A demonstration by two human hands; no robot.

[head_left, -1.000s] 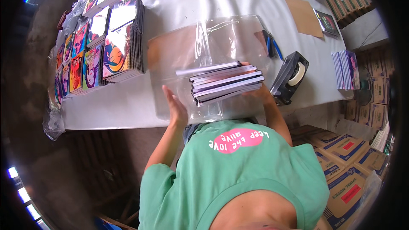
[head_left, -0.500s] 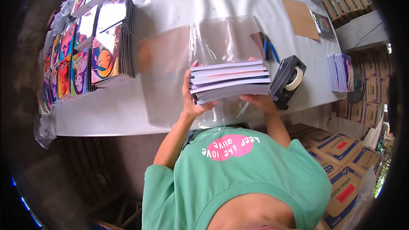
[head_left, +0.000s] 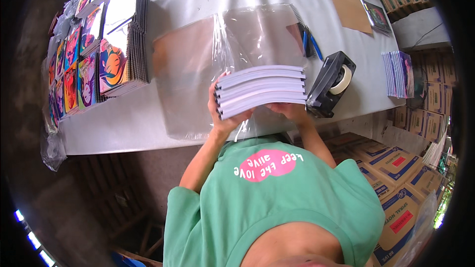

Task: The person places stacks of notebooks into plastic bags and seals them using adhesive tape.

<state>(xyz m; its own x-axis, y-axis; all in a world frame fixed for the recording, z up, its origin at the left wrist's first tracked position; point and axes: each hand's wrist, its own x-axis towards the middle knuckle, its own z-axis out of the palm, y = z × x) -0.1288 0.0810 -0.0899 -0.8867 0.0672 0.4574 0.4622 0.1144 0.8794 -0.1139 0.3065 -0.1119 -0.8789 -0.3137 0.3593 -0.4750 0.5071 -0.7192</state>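
Note:
A stack of spiral notebooks [head_left: 261, 89] is held up in front of me above the near table edge, page edges showing and bowed in an arch. My left hand [head_left: 225, 116] wraps the stack's left end, where black spiral bindings stick out. Under the right part of the stack, my right hand [head_left: 289, 111] grips from below; its fingers are partly hidden. Beneath lies a clear plastic sheet [head_left: 188, 84] spread on the table. Just right of the stack stands a black tape dispenser [head_left: 332, 85] with a pale tape roll. Blue-handled pliers [head_left: 310, 44] lie behind it.
Piles of colourful spiral notebooks [head_left: 116, 62] stand along the left of the white-covered table [head_left: 114, 128]. At the right are brown cardboard [head_left: 348, 7], a dark notebook [head_left: 376, 16] and another notebook stack [head_left: 397, 74]. Cardboard boxes [head_left: 396, 168] sit on the lower right.
The held stack has shifted slightly left, and its notebooks now line up more evenly and bow upward. My right hand has moved left, further under the stack.

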